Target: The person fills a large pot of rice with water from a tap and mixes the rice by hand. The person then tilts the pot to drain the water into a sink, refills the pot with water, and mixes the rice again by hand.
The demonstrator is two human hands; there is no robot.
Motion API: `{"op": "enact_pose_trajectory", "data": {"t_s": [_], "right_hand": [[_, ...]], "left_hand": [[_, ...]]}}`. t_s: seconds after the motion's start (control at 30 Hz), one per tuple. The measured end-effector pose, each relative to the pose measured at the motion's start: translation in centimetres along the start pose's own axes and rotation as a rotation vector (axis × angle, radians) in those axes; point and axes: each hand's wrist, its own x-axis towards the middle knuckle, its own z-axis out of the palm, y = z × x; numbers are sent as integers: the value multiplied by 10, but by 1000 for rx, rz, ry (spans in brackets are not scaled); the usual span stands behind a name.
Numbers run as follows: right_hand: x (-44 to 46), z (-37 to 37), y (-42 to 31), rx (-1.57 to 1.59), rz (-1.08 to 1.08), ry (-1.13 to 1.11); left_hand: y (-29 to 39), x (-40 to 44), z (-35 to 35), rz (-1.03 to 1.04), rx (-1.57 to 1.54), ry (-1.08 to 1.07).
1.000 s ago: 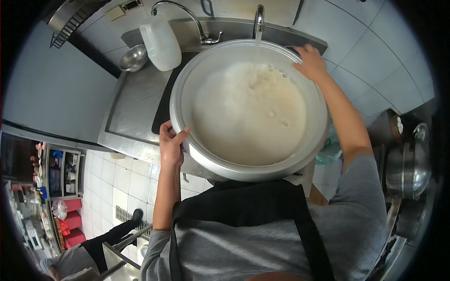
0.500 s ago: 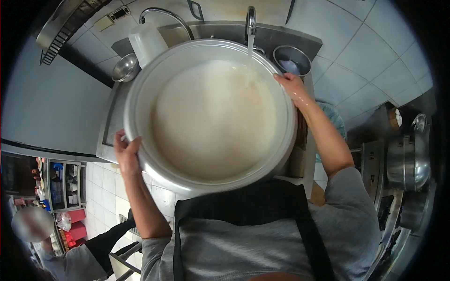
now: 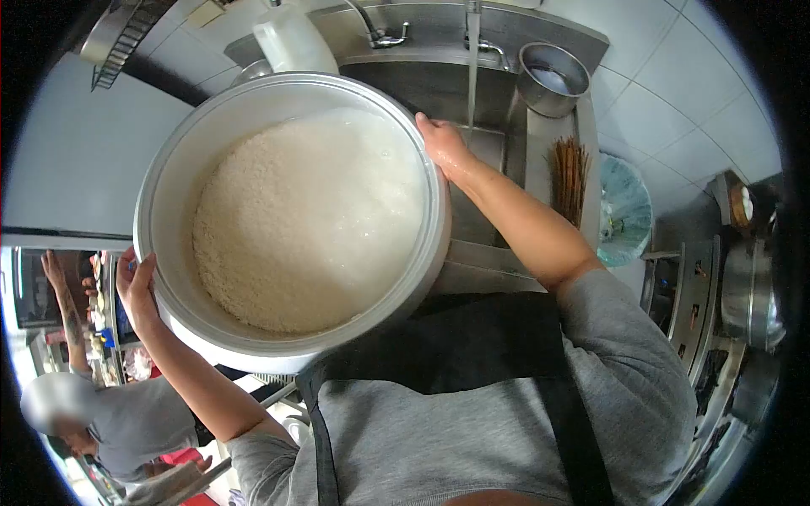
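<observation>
A large round metal pot point(image 3: 169, 198) is held up at the left of the sink, tilted. Inside it, wet white rice point(image 3: 240, 228) shows along the left side, and cloudy water point(image 3: 363, 169) lies over the right. My left hand point(image 3: 138, 291) grips the rim at the lower left. On the upper right of the rim, my right hand point(image 3: 445, 148) has its fingers over the edge. A stream of water point(image 3: 472, 76) runs down into the metal sink point(image 3: 396, 80), just right of the pot.
A white jug point(image 3: 295, 42) stands behind the pot. Right of the sink are a metal container point(image 3: 553, 80), a bundle of thin brown sticks point(image 3: 570, 181) and a lined bin point(image 3: 624, 211). Another person point(image 3: 143, 422) is at the lower left. Steel pots point(image 3: 751, 291) sit far right.
Both hands have shifted the pot left, out from under the running water. The liquid has moved to the right side, baring rice on the left. The other person has come closer, one arm raised.
</observation>
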Motion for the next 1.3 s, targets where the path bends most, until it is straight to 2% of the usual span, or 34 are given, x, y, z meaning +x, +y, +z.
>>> {"op": "enact_pose_trajectory", "data": {"t_s": [0.2, 0.37, 0.7, 0.8, 0.9, 1.0, 1.1, 1.2, 1.3], "right_hand": [[3, 26, 7, 129, 6, -20], [3, 26, 6, 73, 4, -13], [6, 16, 31, 140, -42, -114], [9, 16, 35, 69, -22, -89], [6, 17, 36, 106, -7, -88], [-5, 13, 31, 245, -29, -144], [-13, 11, 25, 228, -23, -156], [-17, 17, 23, 291, -33, -97], [-11, 9, 32, 206, -47, -192]], "left_hand": [[18, -2, -7, -48, 60, 64], [20, 1, -7, -51, 7, 37], [48, 2, 11, 1, 206, 34], [42, 7, 6, -11, 154, 14], [43, 5, 8, -10, 80, 1], [52, -1, 15, -6, 138, 25], [47, 4, 12, 16, 130, 21], [47, 2, 14, 22, 100, 23], [47, 3, 14, 17, 89, 17]]}}
